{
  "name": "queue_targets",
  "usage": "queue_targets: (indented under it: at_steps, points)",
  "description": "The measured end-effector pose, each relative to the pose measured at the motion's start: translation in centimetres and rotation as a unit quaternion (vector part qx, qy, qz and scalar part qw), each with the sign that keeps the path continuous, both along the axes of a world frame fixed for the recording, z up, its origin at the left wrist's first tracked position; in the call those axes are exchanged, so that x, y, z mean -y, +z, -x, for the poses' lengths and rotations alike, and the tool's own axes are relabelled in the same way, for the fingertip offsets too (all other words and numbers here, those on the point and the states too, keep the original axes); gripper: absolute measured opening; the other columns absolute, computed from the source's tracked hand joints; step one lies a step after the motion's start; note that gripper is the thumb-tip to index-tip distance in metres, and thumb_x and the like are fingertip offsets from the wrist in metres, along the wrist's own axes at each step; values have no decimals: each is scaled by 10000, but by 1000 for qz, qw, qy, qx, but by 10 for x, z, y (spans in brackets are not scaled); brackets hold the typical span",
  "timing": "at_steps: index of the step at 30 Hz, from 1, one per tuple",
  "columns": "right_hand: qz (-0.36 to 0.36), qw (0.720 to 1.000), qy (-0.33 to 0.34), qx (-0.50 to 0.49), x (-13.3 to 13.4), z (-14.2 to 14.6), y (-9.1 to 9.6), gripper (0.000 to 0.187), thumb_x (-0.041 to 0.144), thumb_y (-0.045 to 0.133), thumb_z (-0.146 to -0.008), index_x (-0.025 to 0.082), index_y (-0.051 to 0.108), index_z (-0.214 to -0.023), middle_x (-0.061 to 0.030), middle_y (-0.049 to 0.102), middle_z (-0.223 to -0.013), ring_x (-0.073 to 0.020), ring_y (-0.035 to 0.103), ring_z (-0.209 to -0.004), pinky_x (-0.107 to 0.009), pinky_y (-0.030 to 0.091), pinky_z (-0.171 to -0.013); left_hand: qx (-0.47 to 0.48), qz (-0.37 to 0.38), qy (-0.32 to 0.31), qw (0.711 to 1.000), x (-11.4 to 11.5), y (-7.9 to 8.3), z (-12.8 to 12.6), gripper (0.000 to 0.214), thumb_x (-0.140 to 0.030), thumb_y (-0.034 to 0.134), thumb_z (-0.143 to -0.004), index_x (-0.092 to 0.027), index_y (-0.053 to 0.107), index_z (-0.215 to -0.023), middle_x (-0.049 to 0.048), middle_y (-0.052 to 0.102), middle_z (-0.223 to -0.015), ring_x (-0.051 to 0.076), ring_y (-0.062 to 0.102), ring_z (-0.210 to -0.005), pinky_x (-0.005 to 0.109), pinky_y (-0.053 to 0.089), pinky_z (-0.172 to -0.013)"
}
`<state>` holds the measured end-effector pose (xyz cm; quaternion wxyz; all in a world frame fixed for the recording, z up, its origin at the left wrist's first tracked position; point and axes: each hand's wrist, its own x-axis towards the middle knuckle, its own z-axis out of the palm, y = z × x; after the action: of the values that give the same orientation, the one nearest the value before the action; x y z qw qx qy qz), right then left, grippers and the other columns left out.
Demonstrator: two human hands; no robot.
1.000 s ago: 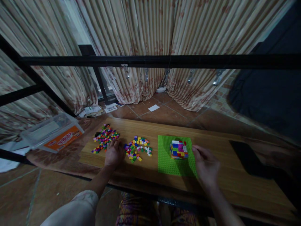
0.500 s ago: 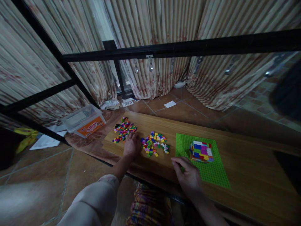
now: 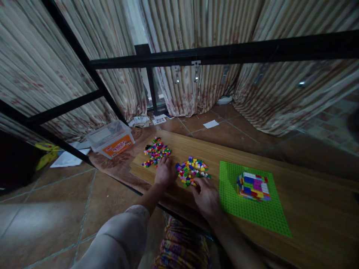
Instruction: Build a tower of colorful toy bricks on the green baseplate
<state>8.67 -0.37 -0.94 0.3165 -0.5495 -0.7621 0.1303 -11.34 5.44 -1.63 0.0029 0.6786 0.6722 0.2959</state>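
On the wooden table (image 3: 308, 194) lie two heaps of small coloured bricks. My left hand (image 3: 165, 173) rests between the far left heap (image 3: 155, 152) and the nearer heap (image 3: 192, 171), fingers lying flat on the wood. My right hand (image 3: 206, 195) reaches into the near edge of the nearer heap, fingers curled down onto the bricks; what they hold, if anything, is hidden. To the right, a multicoloured brick block (image 3: 254, 185) stands on a green baseplate (image 3: 252, 209).
A clear plastic box with an orange label (image 3: 110, 138) sits on the floor left of the table. Black metal frame bars (image 3: 224, 52) cross in front of striped curtains. Papers lie on the tiled floor.
My right hand has moved left from beside the brick block to the nearer heap. The view has swung left and down. My left hand has stayed between the heaps.
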Motion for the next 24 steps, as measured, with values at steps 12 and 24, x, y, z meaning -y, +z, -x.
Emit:
queue_targets:
  at_steps: [12, 24]
  points:
    - [-36, 996, 1, 79, -26, 1, 16, 206, 236, 472, -916, 228, 675, -948, -79, 628, -939, -235, 526, -917, -355, 418, -826, -2, 1, -1, 1000, 0, -1, 0, 264, -95, 447, -822, -157, 621, -1011, 113, 610, -1066, 255, 533, -1016, 411, 465, -936]
    - [-13, 993, -62, 99, -33, 17, 28, 208, 227, 473, -887, 210, 647, -775, -133, 631, -877, -277, 547, -906, -403, 428, -805, -10, -11, 1, 1000, -2, -2, 2, 279, -117, 437, -824, -164, 633, -1017, 112, 620, -1075, 256, 543, -1028, 405, 469, -934]
